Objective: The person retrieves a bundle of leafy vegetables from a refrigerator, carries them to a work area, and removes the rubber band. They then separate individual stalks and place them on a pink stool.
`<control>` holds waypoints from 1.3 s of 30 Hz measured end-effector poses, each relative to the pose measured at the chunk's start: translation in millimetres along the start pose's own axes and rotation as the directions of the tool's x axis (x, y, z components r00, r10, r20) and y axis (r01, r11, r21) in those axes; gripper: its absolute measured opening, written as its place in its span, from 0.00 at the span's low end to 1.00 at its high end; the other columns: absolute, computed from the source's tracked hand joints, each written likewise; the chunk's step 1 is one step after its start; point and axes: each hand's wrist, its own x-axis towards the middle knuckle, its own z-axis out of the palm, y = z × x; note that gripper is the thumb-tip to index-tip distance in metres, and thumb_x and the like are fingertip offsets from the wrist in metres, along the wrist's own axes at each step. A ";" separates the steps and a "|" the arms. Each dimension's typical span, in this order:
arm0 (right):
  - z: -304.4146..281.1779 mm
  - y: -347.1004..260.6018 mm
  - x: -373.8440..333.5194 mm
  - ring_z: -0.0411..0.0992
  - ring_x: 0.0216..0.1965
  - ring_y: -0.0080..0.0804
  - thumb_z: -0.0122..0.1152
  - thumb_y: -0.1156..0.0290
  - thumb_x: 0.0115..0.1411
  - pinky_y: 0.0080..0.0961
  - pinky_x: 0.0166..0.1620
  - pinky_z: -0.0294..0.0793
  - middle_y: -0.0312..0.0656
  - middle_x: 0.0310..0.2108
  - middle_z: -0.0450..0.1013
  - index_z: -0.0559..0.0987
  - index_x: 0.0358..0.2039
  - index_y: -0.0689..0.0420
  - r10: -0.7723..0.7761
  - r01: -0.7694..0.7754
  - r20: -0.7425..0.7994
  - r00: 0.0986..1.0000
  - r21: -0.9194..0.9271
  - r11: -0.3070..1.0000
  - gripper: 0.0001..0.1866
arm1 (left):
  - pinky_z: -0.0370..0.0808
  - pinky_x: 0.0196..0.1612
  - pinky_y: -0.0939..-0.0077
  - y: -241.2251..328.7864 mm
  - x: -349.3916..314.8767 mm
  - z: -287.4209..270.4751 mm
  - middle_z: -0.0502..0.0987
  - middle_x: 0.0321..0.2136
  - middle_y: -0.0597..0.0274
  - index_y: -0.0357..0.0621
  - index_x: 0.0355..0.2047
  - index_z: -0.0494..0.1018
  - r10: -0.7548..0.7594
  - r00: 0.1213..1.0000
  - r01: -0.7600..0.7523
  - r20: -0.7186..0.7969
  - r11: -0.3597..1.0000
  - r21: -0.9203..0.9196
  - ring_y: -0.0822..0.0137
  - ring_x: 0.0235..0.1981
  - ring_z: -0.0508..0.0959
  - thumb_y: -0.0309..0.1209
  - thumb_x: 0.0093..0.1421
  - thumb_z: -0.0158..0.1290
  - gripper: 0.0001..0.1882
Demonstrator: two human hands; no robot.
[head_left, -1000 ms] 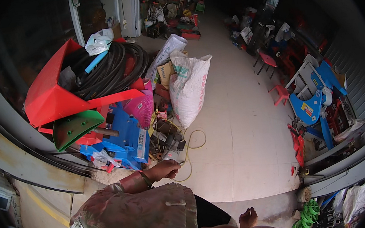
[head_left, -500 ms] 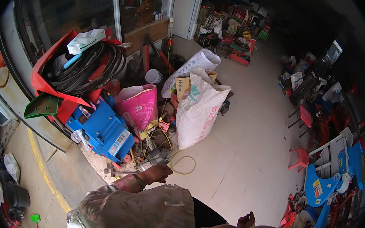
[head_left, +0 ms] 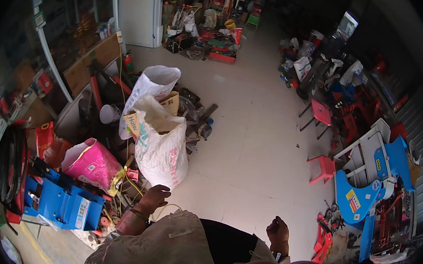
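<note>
In the head view, your left hand point(head_left: 152, 199) is extended forward with fingers loosely bent and appears released. Your right hand point(head_left: 278, 232) is raised to the right of your body, fingers curled; whether it grasps anything cannot be told. The nearest item to your left hand is the white sack point(head_left: 160, 158), standing upright on the floor point(head_left: 247, 174), its mouth open. Your left fingertips overlap the sack's lower edge in view; contact cannot be confirmed. The pink sack point(head_left: 94, 165) stands left of the white sack, with the blue housing point(head_left: 67, 206) nearer to you. At right, locate the red stool point(head_left: 322, 168) beside the blue frame point(head_left: 360, 199).
</note>
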 end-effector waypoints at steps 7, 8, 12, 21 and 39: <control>-45.0 -64.4 124.3 0.62 0.20 0.24 0.52 0.72 0.61 0.24 0.26 0.64 0.32 0.19 0.64 0.70 0.26 0.53 0.021 -0.018 -0.002 1.000 0.387 0.922 0.06 | 0.76 0.39 0.73 124.5 146.0 114.8 0.73 0.29 0.67 0.42 0.43 0.73 -0.013 0.969 -0.035 0.247 0.981 0.190 0.76 0.27 0.71 0.34 0.57 0.55 0.15; -49.7 -73.2 141.8 0.64 0.22 0.25 0.52 0.72 0.61 0.25 0.27 0.65 0.32 0.20 0.65 0.71 0.27 0.54 -0.087 0.082 0.022 0.996 0.148 0.986 0.05 | 0.76 0.38 0.75 138.0 171.8 131.9 0.76 0.32 0.64 0.42 0.43 0.72 -0.034 0.968 -0.011 0.249 0.985 0.175 0.75 0.27 0.72 0.33 0.58 0.54 0.14; -36.9 -133.1 229.8 0.63 0.21 0.22 0.50 0.72 0.63 0.23 0.24 0.64 0.31 0.21 0.65 0.70 0.27 0.55 -0.064 0.097 -0.202 0.977 0.160 0.982 0.06 | 0.76 0.36 0.77 166.0 250.9 185.9 0.75 0.32 0.62 0.42 0.43 0.72 0.015 0.970 -0.043 0.243 0.993 0.110 0.73 0.25 0.72 0.32 0.60 0.50 0.12; 187.2 -284.3 457.1 0.65 0.22 0.24 0.55 0.68 0.61 0.24 0.25 0.65 0.35 0.24 0.69 0.75 0.37 0.59 -0.056 0.067 0.106 0.993 -0.099 0.993 0.09 | 0.70 0.28 0.77 241.7 348.4 224.9 0.63 0.18 0.71 0.45 0.40 0.74 0.068 0.996 -0.074 -0.051 0.986 -0.146 0.76 0.18 0.64 0.30 0.62 0.46 0.09; 460.2 -370.2 773.9 0.66 0.23 0.21 0.53 0.75 0.60 0.21 0.25 0.67 0.33 0.23 0.68 0.71 0.37 0.57 0.116 0.031 0.245 0.962 -0.527 0.850 0.05 | 0.72 0.29 0.80 496.9 656.3 220.5 0.69 0.24 0.71 0.41 0.37 0.74 0.034 0.983 -0.045 -0.183 0.997 -0.057 0.77 0.22 0.70 0.40 0.60 0.55 0.14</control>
